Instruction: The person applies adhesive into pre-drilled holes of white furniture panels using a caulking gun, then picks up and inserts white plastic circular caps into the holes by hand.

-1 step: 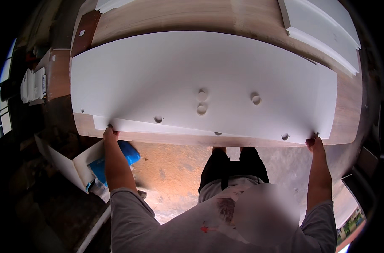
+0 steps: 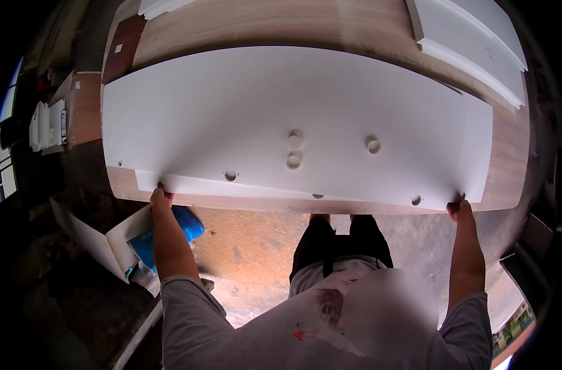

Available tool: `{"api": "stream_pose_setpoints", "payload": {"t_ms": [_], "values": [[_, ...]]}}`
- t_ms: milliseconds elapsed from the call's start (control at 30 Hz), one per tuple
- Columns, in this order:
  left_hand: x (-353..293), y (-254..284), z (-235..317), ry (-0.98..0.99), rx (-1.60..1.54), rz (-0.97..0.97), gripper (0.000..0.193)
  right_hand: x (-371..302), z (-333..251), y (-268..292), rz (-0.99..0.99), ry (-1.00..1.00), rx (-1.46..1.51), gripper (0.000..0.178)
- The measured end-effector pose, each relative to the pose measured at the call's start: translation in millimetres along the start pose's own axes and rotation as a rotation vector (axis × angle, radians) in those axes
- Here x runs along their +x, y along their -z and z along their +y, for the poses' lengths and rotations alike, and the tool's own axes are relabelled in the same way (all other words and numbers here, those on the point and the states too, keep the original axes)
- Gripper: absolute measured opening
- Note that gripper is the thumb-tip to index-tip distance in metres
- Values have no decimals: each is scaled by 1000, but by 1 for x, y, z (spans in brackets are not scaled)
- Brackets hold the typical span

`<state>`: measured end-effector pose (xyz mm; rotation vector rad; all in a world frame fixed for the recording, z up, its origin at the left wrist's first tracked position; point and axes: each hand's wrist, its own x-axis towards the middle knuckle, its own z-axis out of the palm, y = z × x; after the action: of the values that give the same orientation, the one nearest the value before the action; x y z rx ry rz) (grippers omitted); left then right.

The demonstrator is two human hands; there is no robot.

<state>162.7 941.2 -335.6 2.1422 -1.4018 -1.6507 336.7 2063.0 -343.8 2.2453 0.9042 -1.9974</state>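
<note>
Two hands grip the near edge of a large white panel (image 2: 281, 117) that lies flat on our wooden bench (image 2: 509, 160). Our left hand (image 2: 161, 197) closes on its left corner, our right hand (image 2: 461, 206) on its right corner. Round holes (image 2: 293, 151) mark the panel. More white boards (image 2: 472, 43) rest at the far right. Below us is a rough brown concrete floor (image 2: 250, 246), with a blue object (image 2: 185, 225) beside an open box (image 2: 117, 243).

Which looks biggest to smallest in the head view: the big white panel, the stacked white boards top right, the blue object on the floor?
1. Big white panel, by far the largest.
2. Stacked white boards, partly cut off by the frame.
3. Blue object, smallest, though it lies farther away and is partly hidden.
</note>
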Motion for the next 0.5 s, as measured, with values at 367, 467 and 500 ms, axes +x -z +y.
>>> {"api": "stream_pose_setpoints", "payload": {"t_ms": [367, 467, 500], "values": [[-60, 10, -13, -158, 57, -1, 30, -47, 25, -27, -183, 29, -61, 41], [-143, -56, -34, -298, 515, 3, 72, -103, 71, -5, -340, 162, -78, 50], [-152, -50, -42, -301, 477, -53, 87, -124, 91, -22, -342, 210, -104, 50]]}}
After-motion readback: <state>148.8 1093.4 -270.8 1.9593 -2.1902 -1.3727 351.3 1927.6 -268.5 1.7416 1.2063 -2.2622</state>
